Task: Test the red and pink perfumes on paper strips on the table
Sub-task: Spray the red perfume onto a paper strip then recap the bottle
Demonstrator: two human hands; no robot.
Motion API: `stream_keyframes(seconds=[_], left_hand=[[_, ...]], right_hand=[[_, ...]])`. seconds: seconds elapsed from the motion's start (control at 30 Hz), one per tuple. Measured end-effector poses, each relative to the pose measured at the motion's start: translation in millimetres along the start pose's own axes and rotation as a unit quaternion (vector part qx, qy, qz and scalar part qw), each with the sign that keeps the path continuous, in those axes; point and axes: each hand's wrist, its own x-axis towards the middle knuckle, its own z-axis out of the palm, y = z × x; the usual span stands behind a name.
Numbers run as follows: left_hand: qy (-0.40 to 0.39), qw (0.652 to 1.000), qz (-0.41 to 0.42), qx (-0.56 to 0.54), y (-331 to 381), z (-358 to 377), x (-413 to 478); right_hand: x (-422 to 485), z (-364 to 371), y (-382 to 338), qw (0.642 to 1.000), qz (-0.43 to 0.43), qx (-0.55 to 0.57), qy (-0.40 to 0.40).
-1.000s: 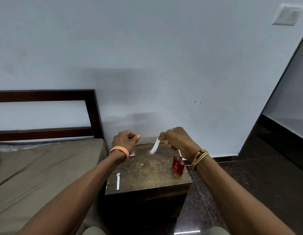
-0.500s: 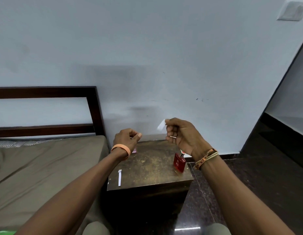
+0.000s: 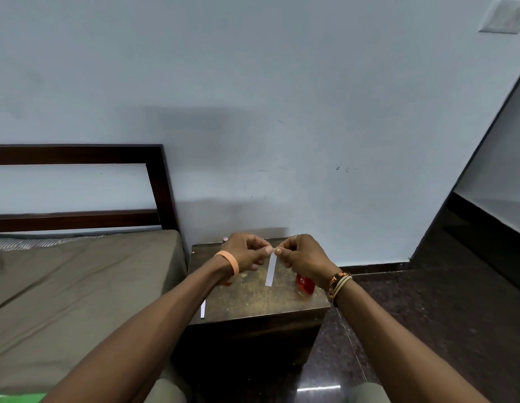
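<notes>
Both grips, left hand (image 3: 243, 253) and right hand (image 3: 304, 255), pinch the top of a paper strip (image 3: 271, 270) hanging over the desk (image 3: 253, 303) — a second strip (image 3: 203, 309) lies at its front-left edge, so testing seems midway.

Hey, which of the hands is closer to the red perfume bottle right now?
Right. The right hand sits directly over the red perfume bottle, partly hiding it; the left hand is farther off, on the other side of the paper strip both pinch.
</notes>
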Motion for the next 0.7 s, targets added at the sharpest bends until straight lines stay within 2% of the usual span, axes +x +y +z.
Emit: stream_keyframes(seconds=[0.33,0.7], left_hand=[[0.026,0.999,-0.036,-0.026,-18,16,29],[0.022,0.992,-0.114,-0.054,-72,45,114]], right_hand=[[33,14,28,0.999,0.010,-0.032,-0.019],[113,22,78,0.985,0.023,-0.164,-0.053]])
